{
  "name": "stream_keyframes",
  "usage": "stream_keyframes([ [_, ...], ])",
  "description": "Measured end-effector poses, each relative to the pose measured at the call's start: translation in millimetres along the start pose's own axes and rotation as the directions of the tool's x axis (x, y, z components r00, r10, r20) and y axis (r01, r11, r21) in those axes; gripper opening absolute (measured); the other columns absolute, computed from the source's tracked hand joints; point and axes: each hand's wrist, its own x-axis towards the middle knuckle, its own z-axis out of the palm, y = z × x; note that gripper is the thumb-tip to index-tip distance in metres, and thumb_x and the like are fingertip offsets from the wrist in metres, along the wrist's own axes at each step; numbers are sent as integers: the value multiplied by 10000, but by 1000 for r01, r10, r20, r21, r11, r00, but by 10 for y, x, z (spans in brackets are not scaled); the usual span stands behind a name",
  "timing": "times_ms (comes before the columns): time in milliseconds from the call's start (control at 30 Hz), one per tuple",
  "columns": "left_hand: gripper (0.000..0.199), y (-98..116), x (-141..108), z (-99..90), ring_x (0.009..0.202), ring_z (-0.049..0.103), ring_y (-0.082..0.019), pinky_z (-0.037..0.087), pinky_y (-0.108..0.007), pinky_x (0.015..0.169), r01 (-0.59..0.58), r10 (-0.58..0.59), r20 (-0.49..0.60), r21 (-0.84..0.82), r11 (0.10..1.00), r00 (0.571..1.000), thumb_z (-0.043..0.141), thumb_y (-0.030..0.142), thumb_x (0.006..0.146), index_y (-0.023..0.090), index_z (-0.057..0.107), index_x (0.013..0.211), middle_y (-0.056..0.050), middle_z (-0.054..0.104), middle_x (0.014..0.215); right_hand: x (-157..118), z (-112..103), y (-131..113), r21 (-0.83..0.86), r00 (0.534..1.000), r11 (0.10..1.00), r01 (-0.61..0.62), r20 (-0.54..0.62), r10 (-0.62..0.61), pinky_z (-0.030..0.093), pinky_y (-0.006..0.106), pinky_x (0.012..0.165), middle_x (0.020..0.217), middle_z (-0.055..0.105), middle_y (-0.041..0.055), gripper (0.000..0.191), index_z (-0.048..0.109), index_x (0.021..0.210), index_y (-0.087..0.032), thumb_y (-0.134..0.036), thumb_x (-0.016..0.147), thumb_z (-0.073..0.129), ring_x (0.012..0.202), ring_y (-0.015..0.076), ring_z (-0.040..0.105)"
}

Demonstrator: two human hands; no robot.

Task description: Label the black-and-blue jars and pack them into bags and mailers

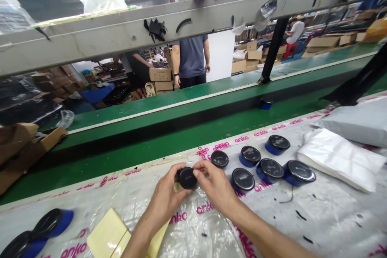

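Note:
Between my two hands is a small round piece with a black top (188,178), its side mostly covered by fingers. My left hand (167,189) curls around its left side, thumb below and fingers above. My right hand (211,179) pinches its upper right edge with thumb and fingertips. Just right of my hands stand several similar round pieces with black tops and blue sides, the nearest a black-topped piece (219,159) and another black-topped piece (242,180). Yellow paper slips (109,231) lie beside and partly under my left forearm.
Plastic sheeting printed in pink (193,221) covers the table. More blue-sided pieces (53,222) sit at lower left. White bags (341,157) lie on the right. Beyond runs a green conveyor (136,141) with one blue piece on it (266,105). A metal beam (105,36) crosses above; people stand behind.

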Motion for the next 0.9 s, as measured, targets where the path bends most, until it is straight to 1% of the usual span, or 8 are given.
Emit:
stream_keyframes([
  [133,526,-3,5,-6,1181,630,-251,451,-388,1032,8,-8,-3,20,1000,1000,712,182,803,298,531,1283,-22,675,1284,1,31,-1,-72,1000,997,14,-8,-14,500,315,758,936,748,47,138,641,985,-205,-235,850,652,820,215,698],
  [233,547,-33,20,-25,1173,634,-258,448,-403,1035,35,-35,-9,44,998,999,709,180,797,291,517,1297,-33,678,1271,-19,26,9,-84,997,994,71,-18,-73,500,316,761,928,755,46,154,644,1021,-215,-209,932,519,845,220,708],
  [333,539,-40,37,-61,1243,585,-268,418,-410,1072,-21,27,-45,122,992,999,709,163,770,285,533,1265,-42,630,1338,-68,2,-18,-75,989,989,125,-72,-131,500,314,763,974,761,53,224,642,1077,-226,-234,980,441,879,227,713],
  [500,485,36,109,-143,1104,648,-287,479,-413,960,-14,12,9,291,956,1000,699,161,725,290,576,1176,-35,684,1204,-183,-239,-279,-46,974,984,173,-140,-178,502,272,740,973,755,26,192,677,1038,-244,-244,974,496,860,192,702],
  [600,460,26,298,-155,1133,645,-317,488,-431,960,20,-30,28,317,948,999,704,242,745,296,583,1185,-43,688,1229,-136,-608,-473,-105,967,974,200,-136,-213,512,264,734,971,755,13,174,694,1053,-252,-251,961,546,864,180,701],
  [700,444,-7,578,-86,1129,662,-329,514,-427,950,22,-28,23,241,970,999,710,341,763,276,586,1185,-57,703,1225,156,-1174,-543,-296,953,937,188,-174,-246,531,282,796,1021,763,26,179,692,1085,-235,-291,959,578,943,192,708],
  [767,432,-9,732,-10,1107,683,-321,535,-412,937,15,-19,27,153,988,999,718,363,757,264,601,1161,-54,728,1188,504,-1635,-489,-508,950,860,51,-240,-198,538,274,844,1075,762,22,211,676,1135,-238,-331,961,601,993,184,709],
  [900,393,-8,858,128,1075,709,-306,568,-373,901,8,-8,5,-4,1000,1000,746,346,723,270,646,1095,-35,763,1124,1379,-2505,-205,-618,908,756,-213,-412,-81,508,408,977,1175,721,114,298,652,1211,-151,-295,951,648,1108,261,667],
])
